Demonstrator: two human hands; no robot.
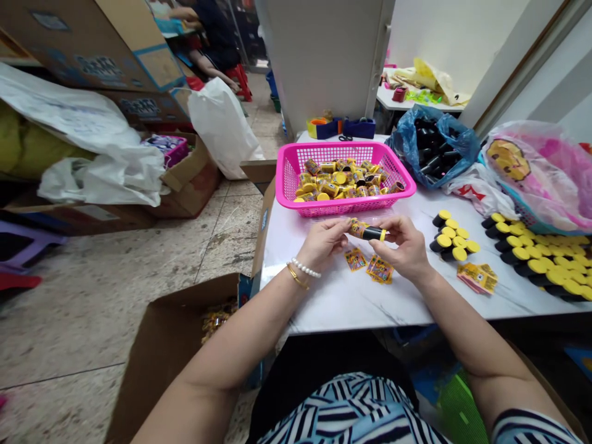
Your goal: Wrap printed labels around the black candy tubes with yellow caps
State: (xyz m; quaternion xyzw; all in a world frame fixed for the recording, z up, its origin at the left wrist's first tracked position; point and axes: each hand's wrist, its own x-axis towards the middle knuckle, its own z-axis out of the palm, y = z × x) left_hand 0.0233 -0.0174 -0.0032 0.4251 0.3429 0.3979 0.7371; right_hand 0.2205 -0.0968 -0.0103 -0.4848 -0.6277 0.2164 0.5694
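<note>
Seen from my head camera, both my hands work over a white marbled bench (351,308). A black tube (371,233) sits between them, clear of the bench top, its long axis running nearly level from left to right across my body. A printed yellow label (357,227) covers its left end and a yellow cap (383,234) closes its right. My left fingers (333,229) curl closed around the labelled end, while my right fingers (393,226) pinch in on the capped end, so both have hold of it; the cap lies nearer my right hand, the label nearer my left.

Just below my hands lie loose labels (356,259), and a small stack of labels (477,277) sits farther right. Straight ahead, a pink plastic basket (296,179) holds a heap of labelled tubes (342,182). To the right, capped tubes (454,237) lie in a small cluster, with a larger group (541,262) near the bench's far end. Behind them, a blue bag (432,145) holds black tubes. An open cardboard box (161,351) stands on the floor at my left. Far back, a co-worker (213,37) sits on a red stool (239,80).
</note>
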